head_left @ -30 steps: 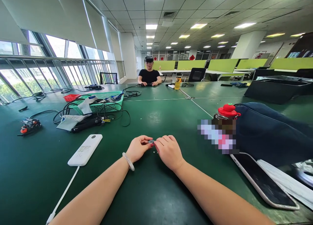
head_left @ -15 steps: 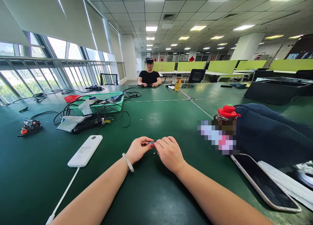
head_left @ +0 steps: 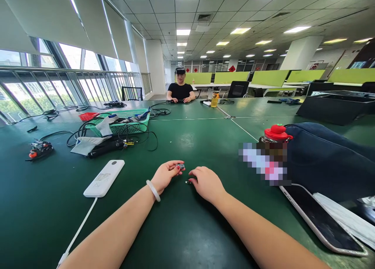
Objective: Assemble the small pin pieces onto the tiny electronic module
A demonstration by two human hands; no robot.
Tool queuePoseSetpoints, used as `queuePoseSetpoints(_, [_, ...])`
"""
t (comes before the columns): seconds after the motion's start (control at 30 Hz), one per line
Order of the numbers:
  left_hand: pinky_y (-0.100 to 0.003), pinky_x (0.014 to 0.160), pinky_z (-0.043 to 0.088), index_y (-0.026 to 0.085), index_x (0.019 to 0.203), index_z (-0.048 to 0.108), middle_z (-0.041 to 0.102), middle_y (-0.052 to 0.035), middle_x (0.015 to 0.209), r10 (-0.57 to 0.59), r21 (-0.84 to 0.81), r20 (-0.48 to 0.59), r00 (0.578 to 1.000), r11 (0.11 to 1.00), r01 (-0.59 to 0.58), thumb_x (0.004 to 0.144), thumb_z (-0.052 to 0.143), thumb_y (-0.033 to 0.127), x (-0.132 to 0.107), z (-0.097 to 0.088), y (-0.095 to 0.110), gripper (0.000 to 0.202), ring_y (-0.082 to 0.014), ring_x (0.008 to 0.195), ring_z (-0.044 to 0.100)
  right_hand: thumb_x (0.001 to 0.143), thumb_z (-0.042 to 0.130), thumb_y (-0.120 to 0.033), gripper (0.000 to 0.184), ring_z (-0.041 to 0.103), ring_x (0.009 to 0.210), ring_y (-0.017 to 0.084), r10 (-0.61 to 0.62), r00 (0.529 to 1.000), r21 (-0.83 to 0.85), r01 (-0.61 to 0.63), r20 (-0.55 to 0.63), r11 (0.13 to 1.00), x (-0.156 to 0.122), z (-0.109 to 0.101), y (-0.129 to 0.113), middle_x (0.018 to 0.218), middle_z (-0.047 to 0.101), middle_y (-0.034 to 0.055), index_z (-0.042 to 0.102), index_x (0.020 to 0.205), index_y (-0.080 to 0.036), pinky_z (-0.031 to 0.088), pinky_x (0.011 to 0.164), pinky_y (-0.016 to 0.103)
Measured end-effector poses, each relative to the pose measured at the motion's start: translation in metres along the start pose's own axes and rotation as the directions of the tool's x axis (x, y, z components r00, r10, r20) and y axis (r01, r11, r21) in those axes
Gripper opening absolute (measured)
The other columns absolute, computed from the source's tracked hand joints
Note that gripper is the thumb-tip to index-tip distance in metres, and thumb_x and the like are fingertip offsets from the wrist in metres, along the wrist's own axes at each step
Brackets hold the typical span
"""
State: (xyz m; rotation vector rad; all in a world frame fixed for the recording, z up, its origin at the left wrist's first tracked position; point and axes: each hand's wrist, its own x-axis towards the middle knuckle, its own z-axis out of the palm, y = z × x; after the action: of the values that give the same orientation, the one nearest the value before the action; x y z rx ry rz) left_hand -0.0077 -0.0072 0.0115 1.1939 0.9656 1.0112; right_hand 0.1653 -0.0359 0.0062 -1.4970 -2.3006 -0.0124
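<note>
My left hand (head_left: 166, 175), with a pale bangle on the wrist, pinches a tiny metallic part (head_left: 180, 166) between thumb and fingertips just above the green table (head_left: 181, 226). My right hand (head_left: 206, 183) rests on the table beside it, fingers curled down, its fingertips at a second tiny dark piece (head_left: 187, 182) lying on the surface. Whether the right fingers grip that piece is unclear.
A white power bank (head_left: 104, 178) with a cable lies to the left. A green basket (head_left: 123, 122) with cables stands behind it. A red-capped bottle (head_left: 274, 144), dark cloth (head_left: 328, 155) and a phone (head_left: 319, 218) lie to the right. Another person (head_left: 180, 90) sits at the far side.
My hands were together on the small part; now the right hand has let go and dropped to the table, while the left keeps the part.
</note>
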Motion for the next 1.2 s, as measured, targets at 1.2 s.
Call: queuePoseSetpoints(1.2, [-0.023, 0.057, 0.043, 0.012, 0.096, 0.061, 0.066, -0.0054, 0.08, -0.086, 0.283, 0.154, 0.984, 0.958, 0.04, 0.064, 0.066, 0.025, -0.005, 0.012, -0.002, 0.035, -0.0086, 0.057, 0.053, 0.085, 0.043, -0.019, 0.017, 0.051, 0.074, 0.014, -0.036, 0.992, -0.077, 0.027, -0.118, 0.997, 0.003, 0.0, -0.006, 0.078, 0.058, 0.0017, 0.058, 0.079, -0.02, 0.035, 0.069, 0.025])
